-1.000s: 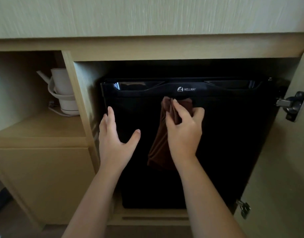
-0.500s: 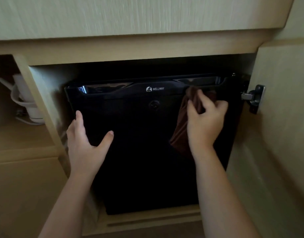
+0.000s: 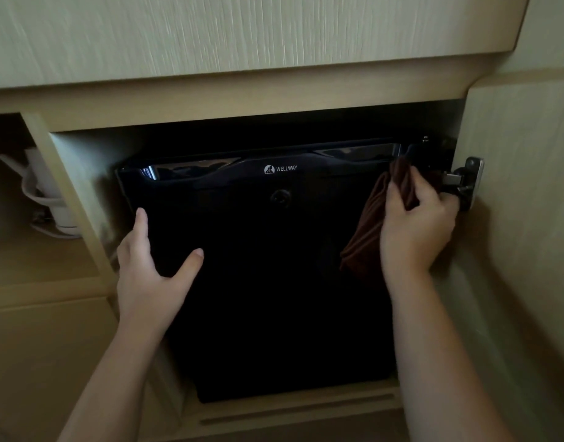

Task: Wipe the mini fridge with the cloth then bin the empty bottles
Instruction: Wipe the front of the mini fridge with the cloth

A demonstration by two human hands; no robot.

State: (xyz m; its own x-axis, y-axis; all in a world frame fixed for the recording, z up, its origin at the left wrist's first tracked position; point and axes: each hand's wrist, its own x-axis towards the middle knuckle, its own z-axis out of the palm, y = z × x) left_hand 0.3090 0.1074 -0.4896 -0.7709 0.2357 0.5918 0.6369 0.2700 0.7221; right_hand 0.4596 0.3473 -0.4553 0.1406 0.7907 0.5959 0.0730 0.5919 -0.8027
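Head view: looking forward and down into a pale wooden cabinet [image 3: 242, 100], whose cabinet door [image 3: 526, 234] is standing open at the right of the frame.
Mini fridge [image 3: 274, 298]: black, sitting in the cabinet bay at frame centre with its own door closed; a WELLWAY logo [image 3: 280, 169] is showing at top centre, with a round disc [image 3: 280, 196] just below it.
Cloth [image 3: 366, 231]: brown and bunched, hanging against the upper right of the fridge front, its lower end drooping toward centre right.
Right hand [image 3: 414, 231]: fingers are curling round the upper part of the cloth and pressing it onto the fridge's top right corner.
Left hand [image 3: 153, 269]: lying flat on the left side of the fridge front, fingers straight, thumb splaying toward centre, gripping nothing.
Hinge [image 3: 467, 181]: metal, sitting on the inner face of the open door at right; the right knuckles are touching it or lying just beside it, cannot tell which.
Left compartment: a white appliance [image 3: 39, 183] with a cord is sitting at the left edge; blurred, kind unclear.
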